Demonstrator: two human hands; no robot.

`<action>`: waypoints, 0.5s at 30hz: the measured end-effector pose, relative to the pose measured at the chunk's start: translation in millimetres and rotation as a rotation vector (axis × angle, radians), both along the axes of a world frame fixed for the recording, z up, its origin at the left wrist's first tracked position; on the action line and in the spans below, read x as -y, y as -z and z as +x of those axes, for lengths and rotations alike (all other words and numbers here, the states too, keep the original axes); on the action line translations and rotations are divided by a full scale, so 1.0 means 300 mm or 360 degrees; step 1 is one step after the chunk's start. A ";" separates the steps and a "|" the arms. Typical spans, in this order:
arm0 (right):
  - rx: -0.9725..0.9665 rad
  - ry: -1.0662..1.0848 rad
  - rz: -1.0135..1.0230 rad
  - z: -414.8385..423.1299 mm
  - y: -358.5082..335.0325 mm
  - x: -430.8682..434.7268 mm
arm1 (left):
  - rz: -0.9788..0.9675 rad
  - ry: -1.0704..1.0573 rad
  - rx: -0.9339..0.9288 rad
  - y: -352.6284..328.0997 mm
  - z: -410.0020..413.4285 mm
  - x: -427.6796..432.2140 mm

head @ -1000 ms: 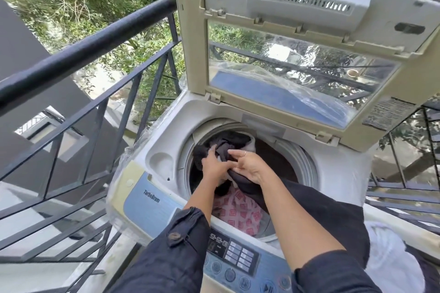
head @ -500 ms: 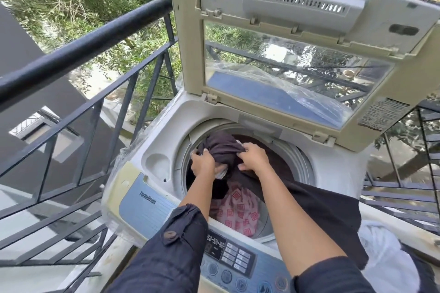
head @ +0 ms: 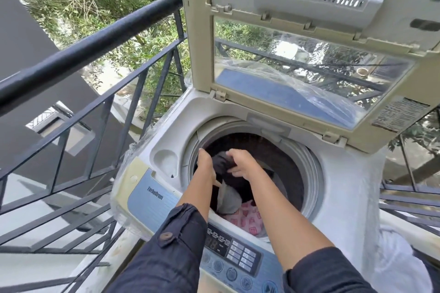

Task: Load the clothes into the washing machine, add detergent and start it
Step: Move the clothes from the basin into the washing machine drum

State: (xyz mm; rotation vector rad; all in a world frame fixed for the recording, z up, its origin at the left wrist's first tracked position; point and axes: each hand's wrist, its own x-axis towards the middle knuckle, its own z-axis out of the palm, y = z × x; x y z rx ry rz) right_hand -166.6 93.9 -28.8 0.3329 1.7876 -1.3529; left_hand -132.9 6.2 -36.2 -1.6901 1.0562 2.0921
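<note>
A top-loading washing machine stands with its lid raised. Both my hands reach into its drum. My left hand and my right hand grip a dark garment and hold it down inside the drum. Below it lie a grey cloth and a pink patterned cloth. The control panel with its buttons runs along the machine's near edge. A round detergent recess sits left of the drum.
A dark metal railing runs along the left, close to the machine. A white cloth lies at the lower right beside the machine. More railing bars stand on the right. Trees fill the background.
The dark garment that hung over the drum's right rim is now wholly inside the drum. Both hands have pushed lower and deeper with it. The camera has moved closer.
</note>
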 end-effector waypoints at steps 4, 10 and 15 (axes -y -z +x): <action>-0.0002 0.0118 0.0167 0.018 0.029 -0.047 | -0.0151 0.0154 -0.0097 -0.015 -0.023 -0.021; -0.0060 0.0246 0.0177 0.002 -0.013 -0.089 | -0.0311 0.0211 -0.0204 -0.016 -0.024 -0.089; -0.0042 0.0287 0.0096 0.009 -0.050 -0.153 | -0.0409 0.0218 -0.0329 -0.039 -0.031 -0.167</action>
